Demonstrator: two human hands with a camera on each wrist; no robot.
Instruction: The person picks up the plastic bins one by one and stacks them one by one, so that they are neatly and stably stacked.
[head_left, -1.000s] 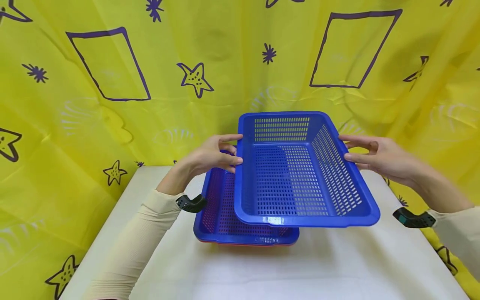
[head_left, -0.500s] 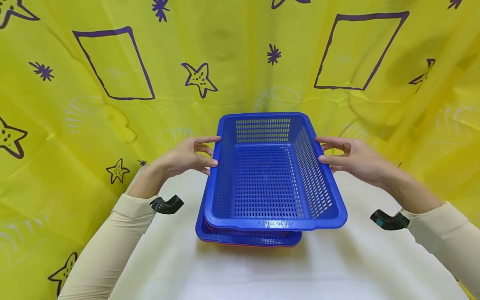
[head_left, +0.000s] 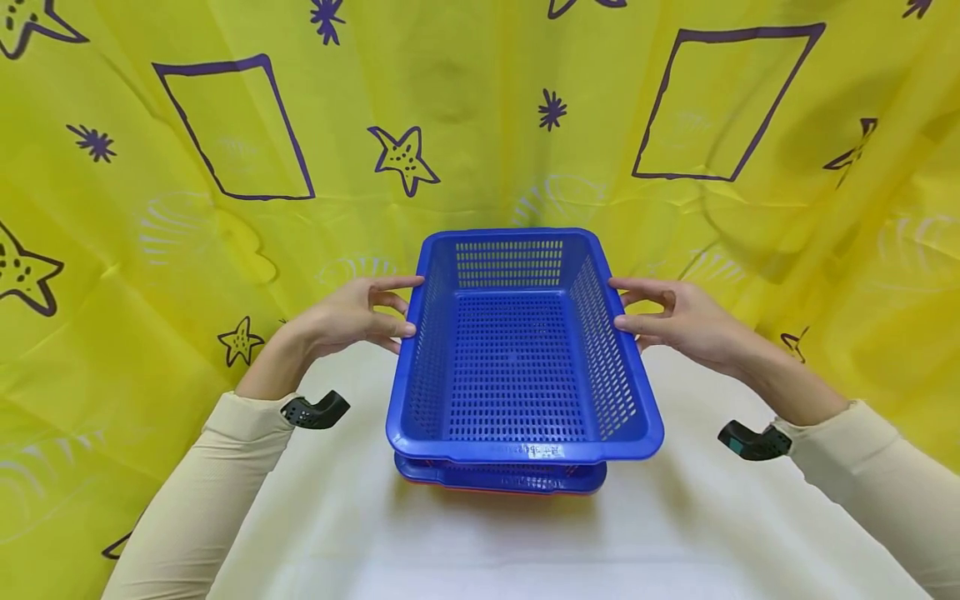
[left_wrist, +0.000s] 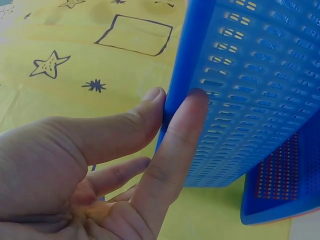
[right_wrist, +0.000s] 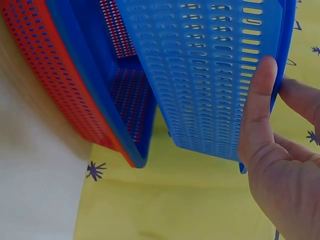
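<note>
A blue perforated plastic basket [head_left: 517, 367] is held in the air, its near edge tipped slightly toward me. My left hand [head_left: 348, 317] pinches its left rim between thumb and fingers; in the left wrist view one finger of that hand [left_wrist: 110, 145] lies against the basket's outer wall [left_wrist: 240, 100]. The right rim is pinched by my right hand [head_left: 686, 325]. Below hangs no gap I can measure in the head view, but a second blue basket [head_left: 510, 481] shows underneath. In the right wrist view that lower basket [right_wrist: 95, 55] sits nested in a red basket [right_wrist: 65, 95], apart from the held one.
The stack stands on a white table [head_left: 510, 542]. Behind it hangs a yellow curtain [head_left: 480, 100] printed with starfish and frames. Dark bands [head_left: 315, 411] sit at both wrists over cream sleeves [head_left: 195, 508].
Both hands have carried the held blue basket to the left, from the right of the stack to over it. The lower baskets have stayed in place on the table.
</note>
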